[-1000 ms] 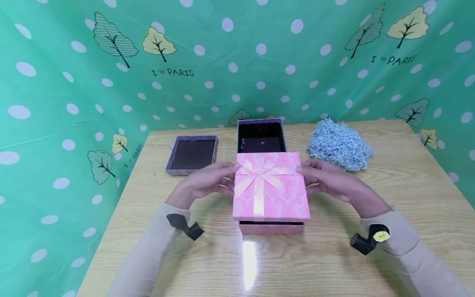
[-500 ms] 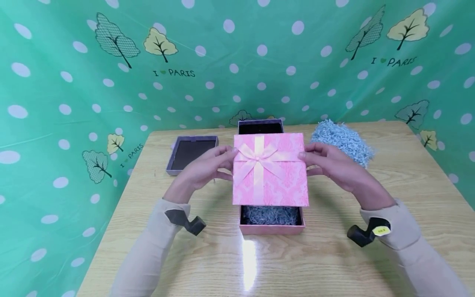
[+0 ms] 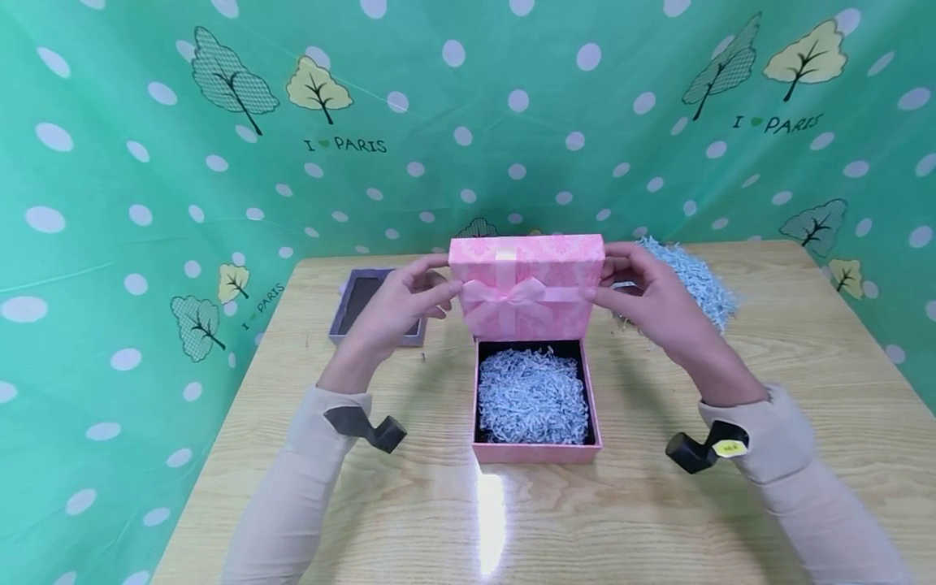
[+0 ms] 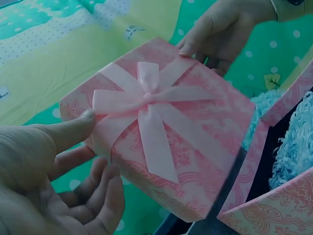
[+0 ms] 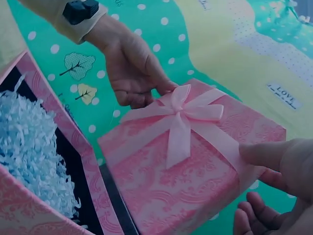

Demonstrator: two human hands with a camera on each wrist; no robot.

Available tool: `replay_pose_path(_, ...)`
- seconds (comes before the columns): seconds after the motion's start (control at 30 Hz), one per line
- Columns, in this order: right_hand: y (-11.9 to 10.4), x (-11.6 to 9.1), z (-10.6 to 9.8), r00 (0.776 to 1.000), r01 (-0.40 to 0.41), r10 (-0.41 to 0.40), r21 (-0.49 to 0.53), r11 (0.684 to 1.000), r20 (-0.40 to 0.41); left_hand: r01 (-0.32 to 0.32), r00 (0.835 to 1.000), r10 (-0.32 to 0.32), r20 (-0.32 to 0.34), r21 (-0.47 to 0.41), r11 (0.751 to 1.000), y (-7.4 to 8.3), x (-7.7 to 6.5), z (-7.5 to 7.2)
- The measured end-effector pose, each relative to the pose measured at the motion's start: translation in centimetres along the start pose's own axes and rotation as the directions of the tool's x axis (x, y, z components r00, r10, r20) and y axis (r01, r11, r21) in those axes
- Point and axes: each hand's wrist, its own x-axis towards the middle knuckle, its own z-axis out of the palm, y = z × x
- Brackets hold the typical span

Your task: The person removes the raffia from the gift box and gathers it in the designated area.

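Between my two hands is a pink patterned box lid (image 3: pixel 526 317) with a ribbon bow, tilted up on edge at the far side of its box. My left hand (image 3: pixel 398 305) pinches the lid's left side, thumb on top beside the ribbon. On the opposite side my right hand (image 3: pixel 651 301) pinches it the same way. In front of the lid, the pink box (image 3: pixel 537 453) sits uncovered on the table, filled with pale blue shredded paper (image 3: pixel 532 398). The left wrist view shows the lid's bow (image 4: pixel 148 98) close up, with the thumb near one ribbon end.
A dark purple shallow lid (image 3: pixel 339 325) lies at the back left, partly behind my left hand. A loose heap of blue shredded paper (image 3: pixel 695 280) is at the back right, behind my right hand. The green polka-dot cloth (image 3: pixel 515 122) hangs along the table's far edge.
Both hands have lifted the pink lid off its box and moved it away from me, tilting its far edge up. The shredded paper inside has come into view. The purple box behind is now hidden.
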Motion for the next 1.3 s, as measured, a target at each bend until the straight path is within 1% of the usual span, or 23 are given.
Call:
replay_pose_path(0.07, 0.0, 0.0, 0.1, 0.999, 0.031, -0.032, -0.022, 0.999, -0.037, -0.020, 1.000, 0.020, -0.002, -0.013, 1.000, -0.1, 0.0, 0.0)
replay_pose_path(0.1, 0.0, 0.0, 0.2, 0.998, 0.045, -0.046, -0.027, 0.999, -0.052, -0.028, 1.000, 0.028, 0.002, -0.034, 0.999, -0.1, 0.0, 0.0)
replay_pose_path(0.17, 0.0, -0.1, 0.4, 0.996, 0.053, -0.055, -0.023, 0.998, -0.077, -0.045, 0.999, 0.046, 0.009, -0.068, 0.997, -0.2, 0.0, 0.1)
replay_pose_path(0.37, 0.0, -0.1, 1.0, 0.993, 0.060, -0.051, 0.074, 0.996, -0.108, -0.087, 0.995, 0.091, 0.033, -0.119, 0.989, -0.2, -0.2, 0.1)
replay_pose_path(0.47, 0.0, -0.2, 1.2, 0.993, 0.066, -0.056, 0.096, 0.993, -0.106, -0.074, 0.995, 0.084, 0.045, -0.184, 0.980, -0.1, -0.2, 0.0)
replay_pose_path(0.53, 0.0, -0.2, 1.4, 0.993, 0.078, -0.065, 0.140, 0.987, -0.094, -0.054, 0.997, 0.066, 0.039, -0.238, 0.970, 0.0, -0.2, -0.1)
replay_pose_path(0.6, 0.1, -0.2, 1.7, 0.994, 0.082, -0.066, 0.210, 0.974, -0.082, -0.037, 0.999, 0.044, 0.021, -0.287, 0.957, 0.1, -0.2, -0.1)
replay_pose_path(0.67, 0.1, -0.3, 2.0, 0.995, 0.078, -0.059, 0.257, 0.963, -0.077, -0.030, 1.000, 0.031, -0.001, -0.318, 0.947, 0.1, -0.2, -0.2)
replay_pose_path(0.8, 0.1, -0.3, 2.8, 0.995, 0.082, -0.057, 0.346, 0.935, -0.081, -0.026, 0.999, 0.016, -0.034, -0.315, 0.949, 0.2, -0.3, -0.3)
replay_pose_path(0.87, 0.0, -0.1, 3.2, 0.995, 0.086, -0.053, 0.430, 0.899, -0.087, -0.029, 0.999, 0.017, -0.043, -0.296, 0.955, 0.2, -0.5, -0.5)
replay_pose_path(0.93, -0.1, 0.1, 3.6, 0.995, 0.073, -0.032, 0.498, 0.864, -0.091, -0.034, 0.999, 0.022, -0.042, -0.293, 0.956, 0.1, -0.6, -0.9)
replay_pose_path(1.03, -0.3, 0.3, 4.2, 0.996, 0.021, 0.033, 0.553, 0.833, -0.089, -0.039, 0.999, 0.035, -0.020, -0.283, 0.958, 0.0, -0.9, -1.6)
replay_pose_path(1.1, -0.4, 0.4, 4.5, 0.995, -0.025, 0.078, 0.565, 0.825, -0.069, -0.029, 0.999, 0.033, 0.012, -0.287, 0.957, -0.2, -1.1, -2.2)
replay_pose_path(1.2, -0.5, 0.4, 5.1, 0.993, -0.089, 0.118, 0.601, 0.794, -0.009, -0.007, 0.998, 0.024, 0.061, -0.270, 0.963, -0.5, -1.6, -3.3)
replay_pose_path(1.3, -0.7, 0.2, 5.9, 0.991, -0.129, 0.116, 0.610, 0.782, 0.061, 0.013, 0.994, 0.016, 0.104, -0.271, 0.963, -1.1, -2.2, -4.5)
